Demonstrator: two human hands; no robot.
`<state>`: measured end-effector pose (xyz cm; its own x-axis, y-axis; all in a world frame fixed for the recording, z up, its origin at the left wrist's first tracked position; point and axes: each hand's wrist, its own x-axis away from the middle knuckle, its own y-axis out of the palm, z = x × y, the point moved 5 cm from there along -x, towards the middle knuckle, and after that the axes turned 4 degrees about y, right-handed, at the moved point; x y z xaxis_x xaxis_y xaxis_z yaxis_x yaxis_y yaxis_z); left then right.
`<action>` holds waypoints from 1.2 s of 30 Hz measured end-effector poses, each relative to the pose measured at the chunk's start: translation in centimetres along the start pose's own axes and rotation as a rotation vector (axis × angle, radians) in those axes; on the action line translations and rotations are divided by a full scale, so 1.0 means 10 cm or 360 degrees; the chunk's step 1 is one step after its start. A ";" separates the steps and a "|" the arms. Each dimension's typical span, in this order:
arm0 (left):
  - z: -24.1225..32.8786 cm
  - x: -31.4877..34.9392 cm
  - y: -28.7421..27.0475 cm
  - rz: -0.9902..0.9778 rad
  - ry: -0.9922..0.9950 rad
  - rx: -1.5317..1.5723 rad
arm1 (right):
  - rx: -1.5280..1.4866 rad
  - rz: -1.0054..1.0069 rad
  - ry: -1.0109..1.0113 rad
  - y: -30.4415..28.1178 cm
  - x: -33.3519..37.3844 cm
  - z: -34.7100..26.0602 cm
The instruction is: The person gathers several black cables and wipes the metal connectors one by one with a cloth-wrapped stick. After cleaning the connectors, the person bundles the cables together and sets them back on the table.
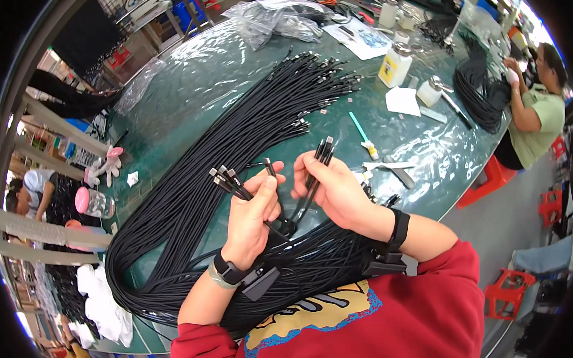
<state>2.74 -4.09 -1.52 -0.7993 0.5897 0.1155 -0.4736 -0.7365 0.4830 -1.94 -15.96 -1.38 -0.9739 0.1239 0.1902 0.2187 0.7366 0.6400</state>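
Note:
My left hand (253, 212) is closed round several black cables, whose connector ends (228, 180) fan out above the thumb side. One more cable end (270, 167) stands up between its thumb and fingers. To the right, my right hand (338, 193) grips another few black cables, their metal-tipped plugs (325, 148) pointing up and away from me. The two hands are a little apart. Beneath and beyond them a large bundle of black cables (190, 164) lies across the table, bent in a loop at the left, with its plug ends (327, 75) at the far side.
The green table (161, 101) has a shiny clear cover. On the right lie a yellow-labelled bottle (395, 65), a pump bottle (431, 91), a turquoise brush (363, 134) and a grey-handled tool (399, 174). A co-worker (539, 110) sits beside another cable bundle (481, 87). Clear plastic bags (273, 23) lie at the back.

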 end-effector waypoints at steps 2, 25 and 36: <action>-0.02 0.01 -0.02 0.0041 -0.0069 0.0072 | -0.0060 -0.0283 0.0203 0.09 0.03 0.06; 0.00 -0.08 -0.05 0.0016 -0.0128 0.0014 | 0.0010 -0.0468 0.0460 -0.01 -0.07 0.27; 0.03 0.01 0.11 -0.0044 0.0345 -0.0778 | 0.0560 -0.0323 0.0044 0.02 0.03 0.15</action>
<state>2.26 -4.80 -0.72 -0.8178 0.5670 -0.0981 -0.5711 -0.8207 0.0170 -2.27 -14.73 -2.33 -0.9921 -0.0620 0.1094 -0.0167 0.9273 0.3739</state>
